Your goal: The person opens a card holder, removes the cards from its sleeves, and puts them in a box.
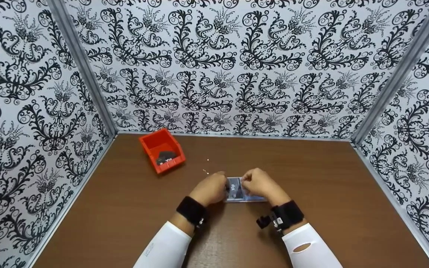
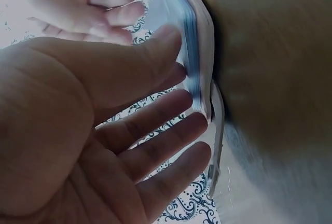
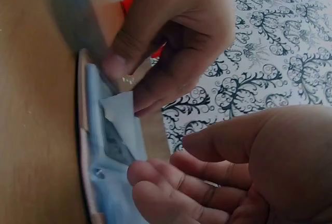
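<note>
A: Where was the card holder, and where were the hands?

B: It lay near the middle of a brown counter, with a dark card marked "Vip" showing in its left part. The left hand was at its left edge, the right hand over its right part.

A: How was each grip?

B: Both looked narrow. The left fingers reached out loosely, thumb near the index finger; the right fingers were bent beside a clear flap. I could not tell whether either grip pinched anything.

A: What could have gone wrong from there?

B: In my judgement, an uneven pull could have creased the thin flap or jammed the card against its lip. Fingers so crowded could have blocked one another, and an unsteadied holder could have slid.

A: And the edges and room?

B: Scroll-patterned walls stood behind and at both sides, well apart from the hands. Wide room lay to the right. Beyond the left hand sat a red bin holding dark cards. A strap jutted at the holder's end, a possible snag.
</note>
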A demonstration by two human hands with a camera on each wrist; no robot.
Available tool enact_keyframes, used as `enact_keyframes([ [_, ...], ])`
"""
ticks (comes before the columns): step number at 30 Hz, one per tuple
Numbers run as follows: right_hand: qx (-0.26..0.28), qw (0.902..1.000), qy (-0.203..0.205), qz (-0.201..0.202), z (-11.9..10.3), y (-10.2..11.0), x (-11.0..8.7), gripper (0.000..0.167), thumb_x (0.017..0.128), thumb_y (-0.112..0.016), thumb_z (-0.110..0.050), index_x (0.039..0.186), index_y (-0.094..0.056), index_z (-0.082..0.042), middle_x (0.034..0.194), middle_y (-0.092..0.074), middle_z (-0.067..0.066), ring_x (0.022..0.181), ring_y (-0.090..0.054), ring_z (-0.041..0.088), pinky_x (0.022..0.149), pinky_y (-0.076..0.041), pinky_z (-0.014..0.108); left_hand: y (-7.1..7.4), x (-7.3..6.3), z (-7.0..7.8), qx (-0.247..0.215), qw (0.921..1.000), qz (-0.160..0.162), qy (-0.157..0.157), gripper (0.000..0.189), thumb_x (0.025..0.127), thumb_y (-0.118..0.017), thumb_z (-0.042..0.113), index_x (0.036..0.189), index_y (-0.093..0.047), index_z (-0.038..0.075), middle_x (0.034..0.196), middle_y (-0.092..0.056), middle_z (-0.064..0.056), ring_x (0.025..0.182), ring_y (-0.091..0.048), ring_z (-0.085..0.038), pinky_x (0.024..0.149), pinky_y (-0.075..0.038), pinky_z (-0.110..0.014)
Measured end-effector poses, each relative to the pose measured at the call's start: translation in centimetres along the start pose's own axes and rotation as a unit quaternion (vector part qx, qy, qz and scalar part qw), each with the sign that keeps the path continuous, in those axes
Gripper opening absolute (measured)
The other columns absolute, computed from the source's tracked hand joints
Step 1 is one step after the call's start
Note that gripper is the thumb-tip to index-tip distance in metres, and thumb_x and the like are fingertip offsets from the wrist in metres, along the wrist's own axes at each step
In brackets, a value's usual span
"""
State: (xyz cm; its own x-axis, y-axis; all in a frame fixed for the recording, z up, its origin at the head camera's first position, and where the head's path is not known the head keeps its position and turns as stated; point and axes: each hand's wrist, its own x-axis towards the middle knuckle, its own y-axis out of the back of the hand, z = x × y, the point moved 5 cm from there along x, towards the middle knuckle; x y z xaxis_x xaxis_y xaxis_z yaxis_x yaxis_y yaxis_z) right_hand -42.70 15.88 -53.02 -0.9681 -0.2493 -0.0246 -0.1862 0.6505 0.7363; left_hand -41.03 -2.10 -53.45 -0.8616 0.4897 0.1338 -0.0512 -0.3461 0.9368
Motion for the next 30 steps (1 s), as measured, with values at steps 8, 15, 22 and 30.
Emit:
enact_keyframes([
  [8,0.022,0.9992,-0.03,-0.012,1.4,-0.5,0.3,0.016,0.096,-0.069,-0.006,0.09,-0.083,-0.002,0.069,-0.077,0.005,0.059,-0.067,0.009,0.06,-0.054,0.022,-0.1,0.1,0.0,0.025,0.9996,0.01,0.005,0.013,0.083,-0.091,0.011,0.08,-0.079,0.012,0.108,-0.074,-0.004,0.08,-0.066,-0.021,0.078,-0.063,-0.043],
  [15,0.083,0.9949,-0.053,-0.021,2.2,-0.5,0.3,0.017,0.097,-0.067,-0.002,0.095,-0.084,0.002,0.075,-0.08,0.011,0.06,-0.071,0.012,0.058,-0.061,0.023,-0.1,0.1,0.5,0.034,0.9993,0.015,-0.004,0.019,0.083,-0.097,0.019,0.079,-0.078,0.013,0.104,-0.074,-0.005,0.078,-0.065,-0.02,0.076,-0.061,-0.044],
  [22,0.11,0.9915,-0.065,-0.025,2.7,-0.6,0.6,0.014,0.098,-0.07,-0.001,0.1,-0.083,0.005,0.075,-0.08,0.012,0.059,-0.071,0.011,0.057,-0.061,0.023,-0.3,0.0,1.0,0.037,0.999,0.013,-0.021,0.015,0.087,-0.094,0.018,0.085,-0.08,0.013,0.113,-0.079,-0.009,0.09,-0.075,-0.026,0.084,-0.065,-0.045],
  [30,0.1,0.9924,-0.071,-0.009,2.8,-0.7,0.6,0.019,0.09,-0.083,-0.002,0.107,-0.084,0.005,0.087,-0.081,0.01,0.062,-0.068,0.011,0.057,-0.057,0.021,-0.6,-0.1,1.6,0.033,0.9981,0.035,-0.039,0.011,0.087,-0.091,0.017,0.086,-0.081,0.012,0.114,-0.079,-0.009,0.089,-0.077,-0.028,0.083,-0.065,-0.045],
])
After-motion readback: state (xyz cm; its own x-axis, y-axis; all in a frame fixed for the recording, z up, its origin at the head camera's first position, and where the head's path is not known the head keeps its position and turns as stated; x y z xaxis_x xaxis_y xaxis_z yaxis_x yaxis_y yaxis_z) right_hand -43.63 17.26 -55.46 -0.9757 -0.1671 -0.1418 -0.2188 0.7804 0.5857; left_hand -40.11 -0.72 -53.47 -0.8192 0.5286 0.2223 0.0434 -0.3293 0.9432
